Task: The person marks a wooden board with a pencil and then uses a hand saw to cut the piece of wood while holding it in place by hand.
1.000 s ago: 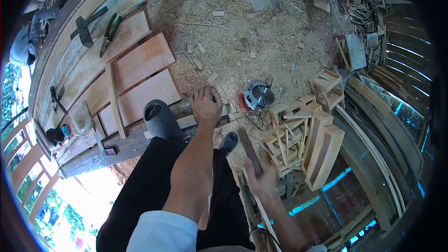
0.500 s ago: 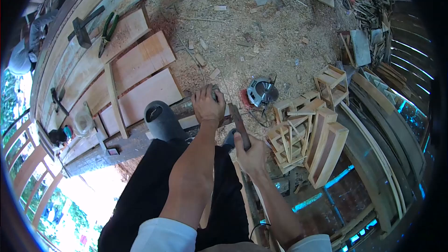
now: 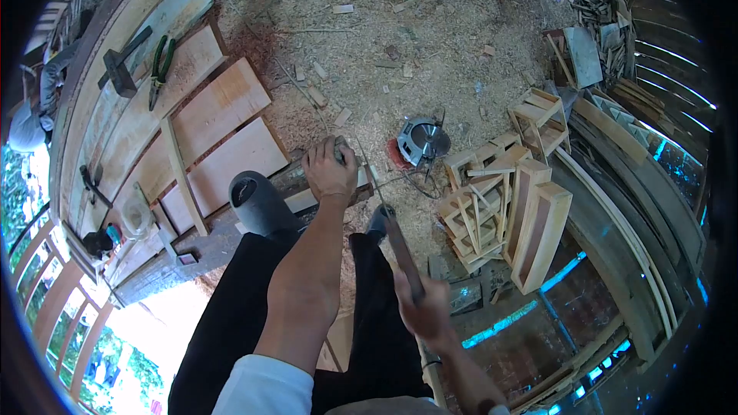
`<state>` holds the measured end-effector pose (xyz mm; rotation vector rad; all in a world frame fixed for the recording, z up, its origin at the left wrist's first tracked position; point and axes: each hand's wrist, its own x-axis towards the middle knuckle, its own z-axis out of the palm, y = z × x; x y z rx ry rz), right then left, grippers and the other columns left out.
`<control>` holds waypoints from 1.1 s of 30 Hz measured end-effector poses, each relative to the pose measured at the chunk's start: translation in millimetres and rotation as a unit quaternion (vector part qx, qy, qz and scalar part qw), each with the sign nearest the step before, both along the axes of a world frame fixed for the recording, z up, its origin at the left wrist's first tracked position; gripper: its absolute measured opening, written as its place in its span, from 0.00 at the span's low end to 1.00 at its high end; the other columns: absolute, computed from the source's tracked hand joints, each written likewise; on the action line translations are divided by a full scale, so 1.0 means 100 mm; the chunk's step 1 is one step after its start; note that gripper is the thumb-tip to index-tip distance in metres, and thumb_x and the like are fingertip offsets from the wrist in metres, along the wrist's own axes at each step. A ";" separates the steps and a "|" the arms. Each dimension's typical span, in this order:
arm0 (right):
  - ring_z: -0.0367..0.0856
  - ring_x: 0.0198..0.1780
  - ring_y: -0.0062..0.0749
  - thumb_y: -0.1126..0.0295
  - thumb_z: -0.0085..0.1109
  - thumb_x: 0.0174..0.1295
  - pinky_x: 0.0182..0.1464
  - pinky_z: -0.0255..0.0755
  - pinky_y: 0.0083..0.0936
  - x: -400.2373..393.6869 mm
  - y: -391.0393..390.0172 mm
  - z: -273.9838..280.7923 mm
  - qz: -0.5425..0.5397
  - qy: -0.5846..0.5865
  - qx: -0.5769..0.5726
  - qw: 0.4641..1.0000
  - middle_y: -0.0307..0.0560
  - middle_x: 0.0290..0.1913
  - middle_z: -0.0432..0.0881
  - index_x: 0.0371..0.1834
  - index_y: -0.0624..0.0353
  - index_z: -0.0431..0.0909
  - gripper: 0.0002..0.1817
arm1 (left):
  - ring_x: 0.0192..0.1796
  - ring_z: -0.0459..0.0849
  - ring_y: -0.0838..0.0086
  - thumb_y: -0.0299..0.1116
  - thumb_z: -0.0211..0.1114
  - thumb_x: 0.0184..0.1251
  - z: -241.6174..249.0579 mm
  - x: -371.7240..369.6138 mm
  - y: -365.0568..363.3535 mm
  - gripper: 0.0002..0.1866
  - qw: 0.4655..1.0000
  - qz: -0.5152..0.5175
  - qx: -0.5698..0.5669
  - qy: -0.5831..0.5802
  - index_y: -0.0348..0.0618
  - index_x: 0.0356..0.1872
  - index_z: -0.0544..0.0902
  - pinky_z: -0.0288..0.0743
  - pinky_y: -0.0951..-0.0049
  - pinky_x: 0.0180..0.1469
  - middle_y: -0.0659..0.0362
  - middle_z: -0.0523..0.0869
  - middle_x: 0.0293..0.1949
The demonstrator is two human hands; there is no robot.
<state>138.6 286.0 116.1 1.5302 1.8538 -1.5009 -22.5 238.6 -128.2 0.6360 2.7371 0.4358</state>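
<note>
My right hand point(image 3: 425, 307) is closed around the long straight wooden handle of a handsaw point(image 3: 401, 250). Its thin blade, seen nearly edge-on, points away from me and passes by the end of a pale wood strip point(image 3: 301, 200). My left hand point(image 3: 330, 169) presses down with curled fingers on the wood beside the blade, at the bench edge. Under its fingers a dark grey end of something shows, mostly hidden. My left knee or shin in dark grey point(image 3: 261, 204) rests against the bench, just left of that hand.
Left, the bench point(image 3: 219, 250) carries boards point(image 3: 223, 96), a hammer point(image 3: 121, 73), pliers point(image 3: 160, 73) and a plastic bag point(image 3: 137, 217). A circular saw point(image 3: 423, 142) lies on the sawdust-covered floor ahead. Wooden frames point(image 3: 530, 223) are stacked at right. Another person point(image 3: 31, 127) is at far left.
My right hand has drawn the handsaw back toward my body, and it is now blurred. My left hand stays on the wood. The whole view has shifted slightly.
</note>
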 end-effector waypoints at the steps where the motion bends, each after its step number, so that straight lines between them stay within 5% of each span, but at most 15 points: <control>1: 0.84 0.23 0.42 0.60 0.53 0.68 0.26 0.72 0.34 0.12 -0.05 0.11 -0.008 0.023 0.013 1.000 0.56 0.18 0.78 0.36 0.64 0.82 0.16 | 0.56 0.77 0.64 0.40 0.56 0.60 0.01 0.01 -0.01 0.19 1.000 -0.003 0.003 0.007 0.42 0.48 0.83 0.61 0.60 0.64 0.55 0.84 0.50; 3: 0.84 0.23 0.43 0.59 0.53 0.68 0.27 0.72 0.35 0.03 -0.04 0.06 -0.012 0.077 0.064 0.995 0.54 0.19 0.80 0.37 0.64 0.82 0.17 | 0.56 0.77 0.64 0.40 0.55 0.60 0.01 0.00 0.00 0.19 1.000 -0.010 0.009 0.016 0.42 0.48 0.83 0.62 0.59 0.64 0.55 0.84 0.50; 6: 0.83 0.23 0.46 0.59 0.53 0.68 0.27 0.72 0.36 -0.29 0.14 -0.46 -0.029 -0.034 -0.081 0.996 0.55 0.20 0.79 0.39 0.65 0.81 0.17 | 0.56 0.77 0.64 0.40 0.55 0.60 0.00 0.04 0.00 0.19 1.000 0.001 0.011 0.016 0.42 0.47 0.83 0.61 0.60 0.64 0.55 0.84 0.50; 8: 0.62 0.16 0.17 0.56 0.55 0.68 0.19 0.59 0.29 -0.36 0.09 -0.56 -0.049 0.025 0.019 0.998 0.42 0.11 0.64 0.17 0.64 0.73 0.25 | 0.57 0.77 0.64 0.40 0.55 0.60 0.00 0.02 0.01 0.19 1.000 0.007 0.010 0.006 0.43 0.48 0.83 0.61 0.60 0.64 0.55 0.84 0.50; 9: 0.62 0.16 0.17 0.58 0.56 0.67 0.19 0.59 0.29 -0.25 0.03 -0.35 -0.072 0.051 0.039 0.995 0.41 0.11 0.64 0.17 0.65 0.74 0.24 | 0.57 0.77 0.64 0.40 0.55 0.60 -0.01 0.04 0.01 0.19 1.000 0.004 0.012 0.001 0.43 0.48 0.83 0.61 0.60 0.64 0.55 0.84 0.50; 12: 0.61 0.16 0.17 0.62 0.58 0.67 0.19 0.59 0.29 0.07 -0.14 0.02 -0.077 0.094 0.053 0.991 0.41 0.11 0.65 0.19 0.65 0.75 0.21 | 0.57 0.77 0.64 0.40 0.55 0.60 -0.03 0.02 -0.01 0.19 1.000 0.005 -0.007 0.014 0.43 0.48 0.83 0.61 0.61 0.65 0.55 0.84 0.50; 18: 0.60 0.16 0.17 0.63 0.59 0.66 0.19 0.59 0.29 -0.50 0.14 -0.59 -0.057 0.015 0.020 0.998 0.42 0.11 0.67 0.19 0.66 0.76 0.20 | 0.58 0.76 0.64 0.41 0.55 0.60 -0.01 -0.02 0.02 0.19 1.000 0.003 -0.019 0.019 0.43 0.48 0.83 0.61 0.61 0.64 0.55 0.84 0.51; 22: 0.67 0.16 0.17 0.62 0.59 0.66 0.20 0.63 0.28 0.02 -0.09 0.05 -0.075 0.027 -0.017 0.997 0.42 0.11 0.67 0.19 0.65 0.76 0.20 | 0.58 0.77 0.62 0.41 0.55 0.60 -0.02 0.02 0.00 0.19 1.000 0.002 -0.005 0.006 0.43 0.48 0.84 0.62 0.61 0.64 0.54 0.84 0.51; 24: 0.69 0.17 0.17 0.63 0.59 0.66 0.20 0.64 0.26 0.04 -0.10 0.10 -0.043 0.126 0.117 0.984 0.39 0.11 0.68 0.18 0.65 0.75 0.21 | 0.57 0.77 0.61 0.41 0.55 0.60 -0.03 -0.01 -0.01 0.19 1.000 -0.007 0.001 0.012 0.43 0.48 0.84 0.62 0.61 0.64 0.53 0.84 0.50; 25: 0.68 0.16 0.19 0.60 0.58 0.67 0.20 0.63 0.27 -0.05 -0.06 -0.06 -0.097 0.041 0.016 0.994 0.40 0.11 0.67 0.19 0.65 0.76 0.22 | 0.57 0.77 0.61 0.41 0.55 0.60 -0.03 -0.01 -0.01 0.19 1.000 -0.007 -0.005 0.022 0.43 0.48 0.84 0.62 0.61 0.64 0.53 0.84 0.50; 27: 0.86 0.28 0.35 0.60 0.54 0.67 0.29 0.73 0.34 -0.40 0.22 -0.57 -0.021 -0.030 -0.046 0.998 0.59 0.19 0.78 0.44 0.65 0.82 0.17 | 0.56 0.77 0.61 0.41 0.55 0.60 -0.03 0.04 0.00 0.19 0.999 -0.005 -0.006 0.032 0.43 0.48 0.84 0.62 0.61 0.64 0.53 0.84 0.49; 33: 0.77 0.18 0.32 0.59 0.54 0.67 0.25 0.69 0.33 0.06 -0.04 0.20 -0.044 0.044 0.037 0.997 0.56 0.13 0.70 0.42 0.65 0.82 0.18 | 0.55 0.78 0.63 0.41 0.56 0.59 -0.01 0.02 -0.01 0.20 1.000 0.001 0.013 0.021 0.42 0.48 0.83 0.62 0.60 0.63 0.54 0.84 0.48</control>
